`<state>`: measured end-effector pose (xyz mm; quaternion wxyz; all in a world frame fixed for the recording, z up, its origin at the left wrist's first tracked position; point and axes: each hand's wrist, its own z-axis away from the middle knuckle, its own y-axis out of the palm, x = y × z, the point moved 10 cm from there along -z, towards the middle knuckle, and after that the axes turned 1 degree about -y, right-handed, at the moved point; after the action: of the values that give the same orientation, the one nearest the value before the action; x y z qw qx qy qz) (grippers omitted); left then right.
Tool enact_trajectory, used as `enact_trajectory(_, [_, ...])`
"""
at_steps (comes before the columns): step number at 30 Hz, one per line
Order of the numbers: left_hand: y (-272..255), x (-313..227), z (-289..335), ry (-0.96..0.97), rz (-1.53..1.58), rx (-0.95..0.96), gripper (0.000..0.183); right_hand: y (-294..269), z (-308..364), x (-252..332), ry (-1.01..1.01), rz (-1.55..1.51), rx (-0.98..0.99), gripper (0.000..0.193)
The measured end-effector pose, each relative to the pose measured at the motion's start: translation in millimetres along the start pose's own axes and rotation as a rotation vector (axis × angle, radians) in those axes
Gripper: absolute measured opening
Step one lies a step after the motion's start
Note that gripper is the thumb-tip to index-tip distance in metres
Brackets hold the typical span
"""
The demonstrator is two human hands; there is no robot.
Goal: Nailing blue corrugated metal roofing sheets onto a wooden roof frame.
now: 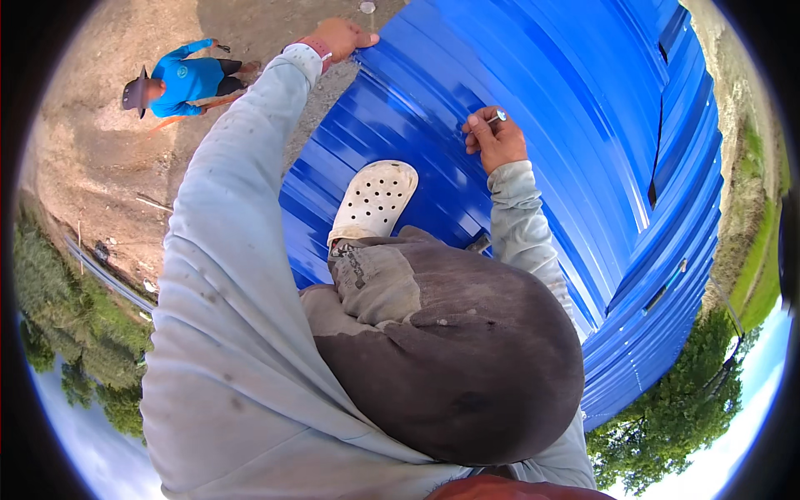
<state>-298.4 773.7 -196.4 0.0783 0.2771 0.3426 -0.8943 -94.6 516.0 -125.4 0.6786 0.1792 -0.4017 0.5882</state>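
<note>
Blue ribbed metal roofing sheets [533,75] spread under and ahead of me. At the sheet's far left edge, my left hand [340,38] is closed, its thumb against the blue metal; the other fingers are partly hidden. Nearer the middle, my right hand [497,140] pinches a roofing nail [498,116] with a wide pale head, just above the sheet. My bent leg in dark, worn trousers [467,342] ends in a white perforated clog [375,198] planted on the metal. Beside the knee, a small metal part [479,243] shows, mostly hidden by the leg.
Bare ground [100,167] lies well below the roof's left edge, where a person in a blue shirt and dark hat [187,79] stands. On the right, a long slit [658,142] runs between sheets, and a thin tool-like object [665,286] lies on the ribs.
</note>
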Motion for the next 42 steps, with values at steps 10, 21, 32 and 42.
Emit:
enact_trajectory(10, [4, 7, 4, -0.060, 0.122, 0.037, 0.049, 19, -13, 11, 0.035, 0.116, 0.018, 0.027])
enact_trajectory(21, [3, 1, 5, -0.015, 0.143, 0.037, 0.047, 21, -20, 12, -0.007, 0.118, 0.024, 0.014])
enact_trajectory(32, [6, 7, 5, -0.063, 0.103, 0.062, 0.051, -13, -15, 26, -0.170, 0.246, -0.283, 0.020])
enact_trajectory(42, [56, 19, 7, -0.145, 0.579, 0.235, 0.045, -70, 74, -6, -0.318, 0.883, -0.074, 0.014])
